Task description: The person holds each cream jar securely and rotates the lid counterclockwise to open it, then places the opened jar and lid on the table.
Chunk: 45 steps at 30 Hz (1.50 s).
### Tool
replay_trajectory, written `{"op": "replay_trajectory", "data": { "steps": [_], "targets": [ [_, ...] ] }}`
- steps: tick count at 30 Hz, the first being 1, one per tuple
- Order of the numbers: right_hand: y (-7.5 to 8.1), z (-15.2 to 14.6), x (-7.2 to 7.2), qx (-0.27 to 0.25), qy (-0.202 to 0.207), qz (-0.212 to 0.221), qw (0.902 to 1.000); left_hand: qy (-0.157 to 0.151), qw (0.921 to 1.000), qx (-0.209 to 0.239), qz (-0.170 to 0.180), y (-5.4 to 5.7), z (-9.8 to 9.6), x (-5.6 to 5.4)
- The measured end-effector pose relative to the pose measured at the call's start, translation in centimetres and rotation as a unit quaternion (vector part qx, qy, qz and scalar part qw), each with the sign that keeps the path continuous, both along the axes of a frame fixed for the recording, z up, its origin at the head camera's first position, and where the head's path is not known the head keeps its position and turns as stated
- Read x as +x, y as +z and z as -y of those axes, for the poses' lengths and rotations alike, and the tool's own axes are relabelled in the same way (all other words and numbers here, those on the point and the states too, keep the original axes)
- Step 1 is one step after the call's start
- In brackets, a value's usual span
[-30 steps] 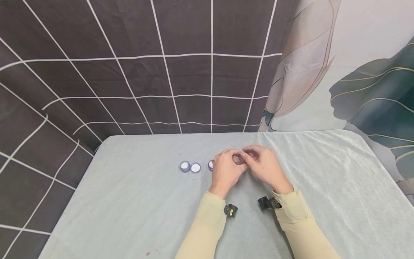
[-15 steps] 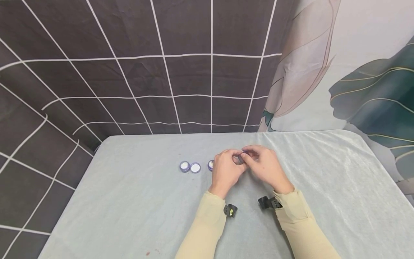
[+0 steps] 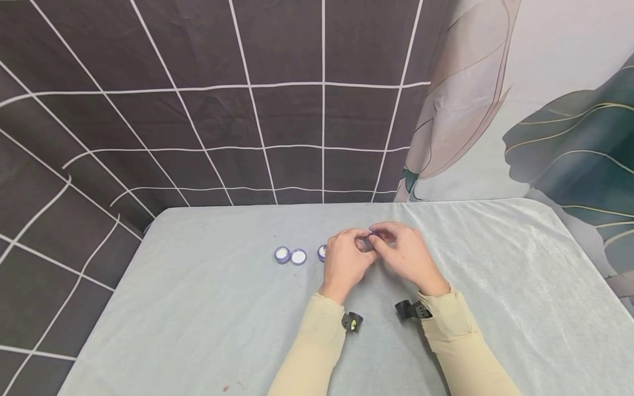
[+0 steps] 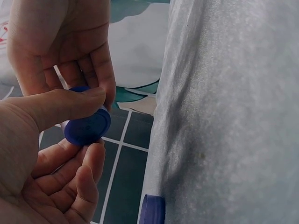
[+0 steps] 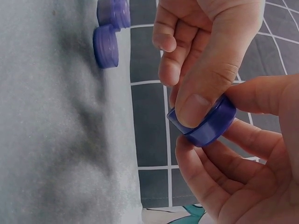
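Clearly, the left hand and right hand pinch the purple jar with their fingers. I'd guess it's light, rigid, slick: hold around its sides.

There are two hands, the left hand and the right hand, two sleeves, the left sleeve and the right sleeve, and two wrist cameras, the left camera and the right camera. Of round purple pieces, the head view shows three on the cloth: the left piece, the middle piece and the partly hidden right piece. A fourth, the held piece, is in the hands; whether it is a single part cannot be told. On the cloth, the right wrist view shows two pieces, the left wrist view one. There is one grid backdrop and one floral curtain.
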State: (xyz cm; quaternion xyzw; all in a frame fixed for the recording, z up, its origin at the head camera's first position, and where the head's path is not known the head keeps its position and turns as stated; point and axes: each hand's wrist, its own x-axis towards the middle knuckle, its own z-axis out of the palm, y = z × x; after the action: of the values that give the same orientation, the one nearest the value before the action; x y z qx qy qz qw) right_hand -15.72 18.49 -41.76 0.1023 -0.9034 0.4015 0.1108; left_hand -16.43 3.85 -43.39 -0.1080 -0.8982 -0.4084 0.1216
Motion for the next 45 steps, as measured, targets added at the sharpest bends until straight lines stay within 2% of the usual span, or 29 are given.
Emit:
{"op": "replay_trajectory", "data": {
  "steps": [26,45],
  "targets": [
    [-0.02,0.09,0.02,-0.012,0.015,0.001,0.9998,0.000,1.0000,-0.008,0.000,-0.03,0.09,0.17],
    [0.00,0.05,-0.12,-0.018,0.005,0.002,0.9998,-0.003,1.0000,-0.004,0.000,0.04,0.08,0.09]
  ]
}}
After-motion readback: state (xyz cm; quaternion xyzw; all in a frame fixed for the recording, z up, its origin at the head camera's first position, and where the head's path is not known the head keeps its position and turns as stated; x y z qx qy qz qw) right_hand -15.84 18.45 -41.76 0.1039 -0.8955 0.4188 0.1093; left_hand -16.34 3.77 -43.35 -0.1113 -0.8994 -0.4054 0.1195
